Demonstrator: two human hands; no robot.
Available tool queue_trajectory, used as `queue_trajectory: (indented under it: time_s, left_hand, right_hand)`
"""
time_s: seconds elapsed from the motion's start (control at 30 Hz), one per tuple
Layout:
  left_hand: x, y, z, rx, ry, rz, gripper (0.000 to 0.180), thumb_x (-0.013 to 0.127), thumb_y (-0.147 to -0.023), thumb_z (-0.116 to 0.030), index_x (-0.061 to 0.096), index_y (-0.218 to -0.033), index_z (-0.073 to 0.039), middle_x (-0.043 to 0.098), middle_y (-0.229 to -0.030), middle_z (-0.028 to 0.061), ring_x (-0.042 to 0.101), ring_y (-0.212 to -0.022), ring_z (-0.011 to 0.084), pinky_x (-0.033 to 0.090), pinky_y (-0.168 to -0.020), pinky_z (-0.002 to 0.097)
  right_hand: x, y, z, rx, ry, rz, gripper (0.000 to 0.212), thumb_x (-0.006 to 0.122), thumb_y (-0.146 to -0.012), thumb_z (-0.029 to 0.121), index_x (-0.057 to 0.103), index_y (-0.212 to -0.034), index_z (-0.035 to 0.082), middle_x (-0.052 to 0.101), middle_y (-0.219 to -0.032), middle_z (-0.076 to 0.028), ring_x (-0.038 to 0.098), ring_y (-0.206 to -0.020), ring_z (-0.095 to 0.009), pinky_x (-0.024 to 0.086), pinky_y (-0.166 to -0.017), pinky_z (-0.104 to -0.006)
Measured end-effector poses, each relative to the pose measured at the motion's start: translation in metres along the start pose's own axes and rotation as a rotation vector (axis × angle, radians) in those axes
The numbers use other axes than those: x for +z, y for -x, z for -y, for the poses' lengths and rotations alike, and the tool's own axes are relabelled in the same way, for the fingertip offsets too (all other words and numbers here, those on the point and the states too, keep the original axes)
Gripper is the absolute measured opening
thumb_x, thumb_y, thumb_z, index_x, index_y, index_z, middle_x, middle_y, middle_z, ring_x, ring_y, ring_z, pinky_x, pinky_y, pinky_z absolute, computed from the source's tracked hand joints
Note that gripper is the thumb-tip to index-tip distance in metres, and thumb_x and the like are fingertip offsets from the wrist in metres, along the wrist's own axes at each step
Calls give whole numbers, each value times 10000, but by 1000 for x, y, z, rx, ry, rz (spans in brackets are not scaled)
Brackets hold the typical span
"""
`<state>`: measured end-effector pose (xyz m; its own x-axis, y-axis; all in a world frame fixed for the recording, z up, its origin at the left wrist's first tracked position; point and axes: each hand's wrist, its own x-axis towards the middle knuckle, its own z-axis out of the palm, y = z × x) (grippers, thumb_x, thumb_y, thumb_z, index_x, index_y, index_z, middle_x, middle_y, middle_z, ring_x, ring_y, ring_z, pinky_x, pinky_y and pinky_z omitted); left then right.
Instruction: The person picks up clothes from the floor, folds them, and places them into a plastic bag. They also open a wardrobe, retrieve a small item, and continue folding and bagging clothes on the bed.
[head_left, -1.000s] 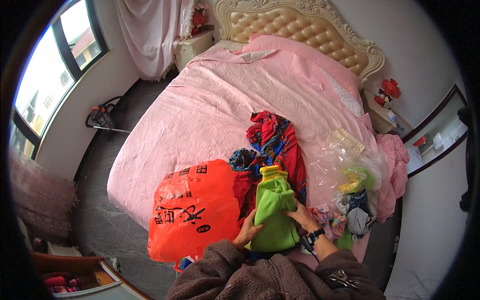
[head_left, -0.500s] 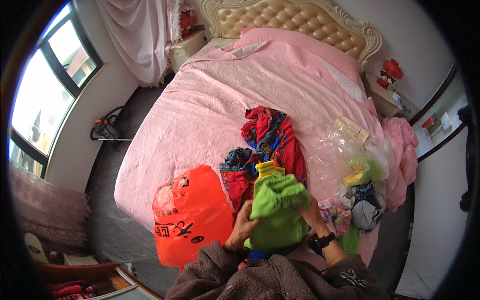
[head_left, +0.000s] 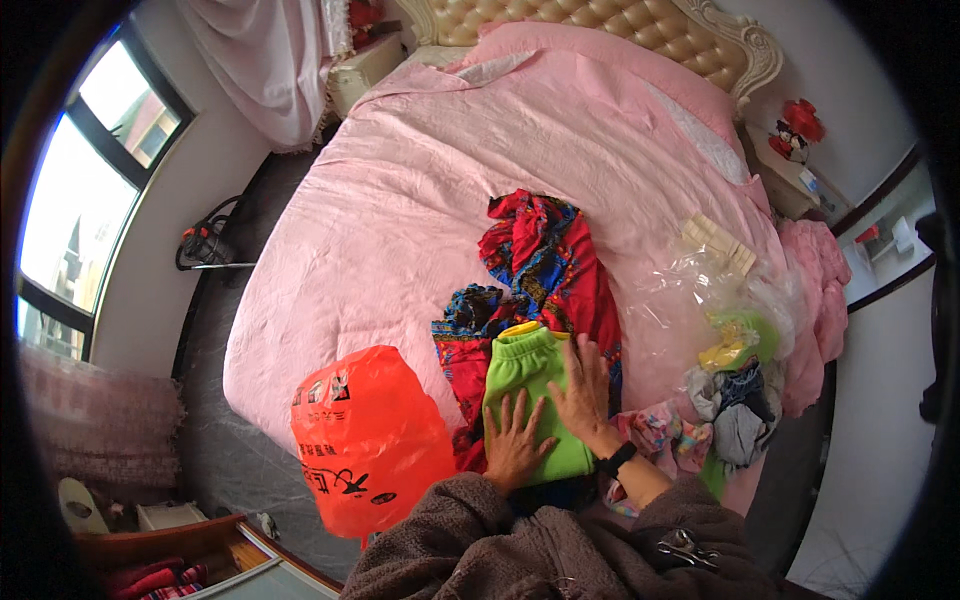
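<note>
Folded bright green pants (head_left: pixel 525 372) with a gathered elastic waistband lie on a red and blue patterned cloth (head_left: pixel 596 290), near the bed's front edge. A yellow edge peeks out above the waistband. My left hand (head_left: pixel 516 440) rests flat on the lower left of the pants, fingers spread. Along their right side lies my right hand (head_left: pixel 583 395), its fingers stretched out toward the waistband. Neither hand grips anything. Close to my left arm is an orange-red plastic bag (head_left: pixel 375 430) with dark print.
The bed has a pink cover (head_left: pixel 390 220). To the right lie clear plastic wrapping (head_left: pixel 690 285), a yellow and green item (head_left: pixel 735 342), grey clothes (head_left: pixel 742 430) and a floral cloth (head_left: pixel 655 430). An open drawer (head_left: pixel 215 555) stands at lower left; a vacuum cleaner (head_left: pixel 207 243) is on the floor.
The green pants were lifted and gripped at both sides with the waistband bent over; now they lie flat. Both hands have let go and rest spread on top of them.
</note>
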<state>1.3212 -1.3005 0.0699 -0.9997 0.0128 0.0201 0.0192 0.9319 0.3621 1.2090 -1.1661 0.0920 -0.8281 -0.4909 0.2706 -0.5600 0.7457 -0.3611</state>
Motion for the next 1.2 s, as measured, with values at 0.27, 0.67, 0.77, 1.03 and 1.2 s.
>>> queue_trajectory:
  time_s: [0.27,0.67,0.77,1.03,1.2]
  left_hand:
    - [28,-4,19,54,-138,101,703,567,-862,-582,431,-1436,-199,213,-1568,174,173,-1450,377,73,-1097,692]
    - [9,22,18,9,49,98,708,638,-872,-410,341,-1489,-229,224,-1552,211,190,-1433,408,85,-1121,648]
    - [-1,35,24,-12,167,134,680,653,-863,-344,374,-1461,-178,256,-1536,206,209,-1426,403,121,-1136,610]
    - [-9,55,3,134,12,161,589,597,-864,-189,431,-1429,-183,360,-1479,152,239,-1415,393,110,-1128,631]
    - [-6,42,-5,155,-1,308,600,538,-875,-213,405,-1457,-280,299,-1519,148,199,-1422,431,67,-1084,708]
  right_hand:
    - [51,-14,-12,1,122,458,653,449,-912,618,367,-1477,300,219,-1588,-66,128,-1465,-337,132,-1075,-728]
    - [-51,8,-65,205,-667,-19,206,614,-917,168,689,-1064,44,712,-855,-128,691,-755,-169,528,-656,-298]
    - [-82,49,-143,559,-521,-441,147,617,-898,183,684,-928,56,687,-799,-136,684,-733,-270,527,-650,-370]
    - [-111,82,-303,951,67,-825,580,680,-847,258,434,-1318,26,513,-1192,-254,561,-1031,-425,490,-853,-464]
    - [-107,42,-310,1254,74,-504,929,729,-772,484,242,-1495,162,352,-1377,-333,547,-1080,-507,523,-844,-510]
